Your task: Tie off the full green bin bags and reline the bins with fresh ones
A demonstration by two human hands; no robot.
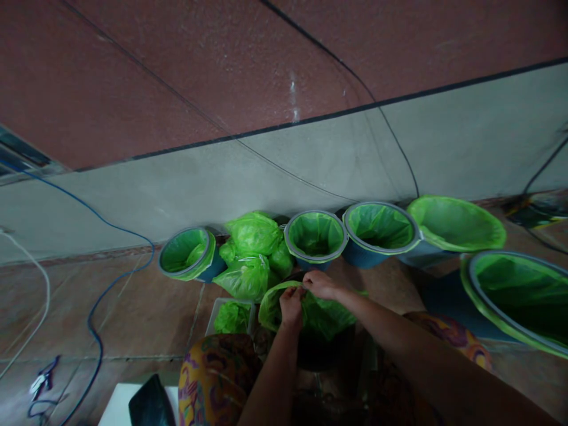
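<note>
Between my knees stands a dark bin with a green plastic bag [326, 316] lying in and over it. My left hand [291, 305] pinches the bag's edge at the far rim. Close beside it, almost touching, my right hand [319, 285] is closed on the same edge. The bag's top is gathered where the fingers meet, and its left side bulges outward. A white tub [216, 313] with crumpled green plastic [232, 318] sits just left of the bag. Filled green bags [248, 277] are heaped behind it.
Lined bins stand along the wall: a tilted one [183, 251] at left, a round one [315, 236], another [380, 228], a wider one [457, 225] and a large one [523, 296] at right. A blue cable [98, 322] and keys [39, 383] lie on the floor.
</note>
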